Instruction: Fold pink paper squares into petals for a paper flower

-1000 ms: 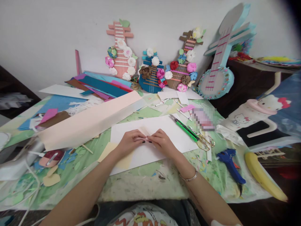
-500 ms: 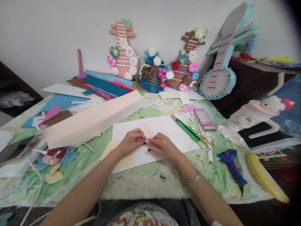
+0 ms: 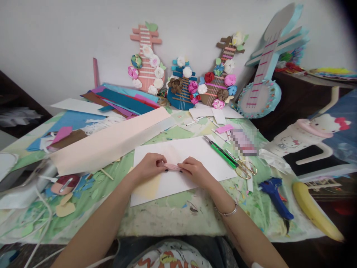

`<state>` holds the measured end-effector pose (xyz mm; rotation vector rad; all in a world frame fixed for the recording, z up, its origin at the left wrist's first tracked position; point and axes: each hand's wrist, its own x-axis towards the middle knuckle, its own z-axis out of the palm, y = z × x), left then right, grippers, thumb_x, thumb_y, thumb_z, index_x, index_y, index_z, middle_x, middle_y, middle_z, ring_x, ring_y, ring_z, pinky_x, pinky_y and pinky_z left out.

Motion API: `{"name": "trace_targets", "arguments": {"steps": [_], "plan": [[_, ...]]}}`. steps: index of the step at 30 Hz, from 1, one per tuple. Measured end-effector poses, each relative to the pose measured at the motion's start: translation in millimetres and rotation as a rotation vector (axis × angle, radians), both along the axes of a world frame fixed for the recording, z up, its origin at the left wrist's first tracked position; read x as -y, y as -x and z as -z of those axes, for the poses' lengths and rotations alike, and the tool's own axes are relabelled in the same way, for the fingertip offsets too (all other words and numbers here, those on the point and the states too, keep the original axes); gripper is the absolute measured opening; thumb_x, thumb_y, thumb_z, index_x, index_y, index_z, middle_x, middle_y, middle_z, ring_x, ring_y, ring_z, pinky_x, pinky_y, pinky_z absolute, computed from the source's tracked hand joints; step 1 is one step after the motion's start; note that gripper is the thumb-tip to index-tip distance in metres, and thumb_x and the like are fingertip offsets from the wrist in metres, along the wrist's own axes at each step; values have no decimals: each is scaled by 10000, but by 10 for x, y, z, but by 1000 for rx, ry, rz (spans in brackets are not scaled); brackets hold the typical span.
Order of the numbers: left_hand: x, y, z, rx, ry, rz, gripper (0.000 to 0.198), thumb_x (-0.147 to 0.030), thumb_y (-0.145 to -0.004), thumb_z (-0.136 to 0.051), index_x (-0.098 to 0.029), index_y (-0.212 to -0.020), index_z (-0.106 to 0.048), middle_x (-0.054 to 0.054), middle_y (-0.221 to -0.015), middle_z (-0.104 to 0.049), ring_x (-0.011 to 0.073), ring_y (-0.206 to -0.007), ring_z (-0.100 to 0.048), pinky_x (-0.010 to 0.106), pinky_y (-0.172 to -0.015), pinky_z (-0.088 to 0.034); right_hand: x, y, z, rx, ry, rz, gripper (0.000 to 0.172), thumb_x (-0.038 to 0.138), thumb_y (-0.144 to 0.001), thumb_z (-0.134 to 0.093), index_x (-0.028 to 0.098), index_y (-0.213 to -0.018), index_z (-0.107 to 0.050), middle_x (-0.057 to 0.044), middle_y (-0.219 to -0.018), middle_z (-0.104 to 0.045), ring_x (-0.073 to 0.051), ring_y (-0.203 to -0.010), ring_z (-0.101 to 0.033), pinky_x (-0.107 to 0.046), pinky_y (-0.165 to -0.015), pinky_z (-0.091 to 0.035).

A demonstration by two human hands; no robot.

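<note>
A pale pink strip of gathered paper (image 3: 171, 166) stretches between my two hands, low over a white board (image 3: 192, 149). My left hand (image 3: 150, 166) pinches its left end between thumb and fingers. At the right end, my right hand (image 3: 194, 171) grips it the same way, with a bracelet on that wrist. The middle of the pleated strip shows between the fingertips; its ends are hidden by them. A cream sheet of paper (image 3: 149, 187) lies on the board's left part, by my left forearm.
Right of my hands lie a green utility knife (image 3: 224, 155), gold-handled scissors (image 3: 245, 171), a blue glue gun (image 3: 276, 201) and a banana (image 3: 318, 212). A long pale pink folded sheet (image 3: 111, 143) spans the left. Paper-flowered model lutes (image 3: 182, 89) lean on the wall. A tumbler (image 3: 298, 137) stands right.
My hands have moved apart, the left one shifting left and the right slightly right. More of the pink strip now shows between them.
</note>
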<state>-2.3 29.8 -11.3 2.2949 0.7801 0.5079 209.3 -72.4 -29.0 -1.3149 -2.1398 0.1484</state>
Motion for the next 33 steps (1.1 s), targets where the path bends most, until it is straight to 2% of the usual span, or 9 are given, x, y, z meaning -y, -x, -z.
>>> {"name": "trace_targets", "arguments": {"steps": [17, 27, 30, 33], "plan": [[27, -19, 1, -13, -14, 50, 88, -196, -727, -588, -181, -684, -664, -35, -562, -548, 100, -528, -478, 202, -500, -327, 3, -26, 20, -43, 12, 1, 257, 68, -830, -543, 168, -1029, -670, -97, -880, -644, -183, -794, -606, -304, -695, -514], [37, -34, 39, 5, -63, 42, 147, -260, -774, -619, -190, -653, -665, -26, -589, -582, 106, -545, -500, 214, -528, -359, -2, 42, -61, -1, -13, 3, 168, 160, -882, -531, 183, -927, -692, -70, -750, -652, -193, -768, -537, -318, -675, -483], [5, -22, 65, 22, -110, -26, 96, -260, -792, -612, -206, -757, -684, -27, -613, -583, 115, -564, -508, 227, -561, -382, -14, 2, -59, 18, -27, 63, 166, 165, -878, -531, 196, -859, -693, -55, -737, -654, -186, -761, -542, -308, -682, -481], [-68, -3, 122, 44, -185, -152, 161, -238, -823, -566, -205, -948, -662, -4, -679, -591, 155, -647, -535, 268, -632, -417, -76, -157, -65, 38, -51, 252, 165, 181, -875, -526, 188, -841, -687, -59, -732, -652, -193, -768, -556, -314, -697, -477]]}}
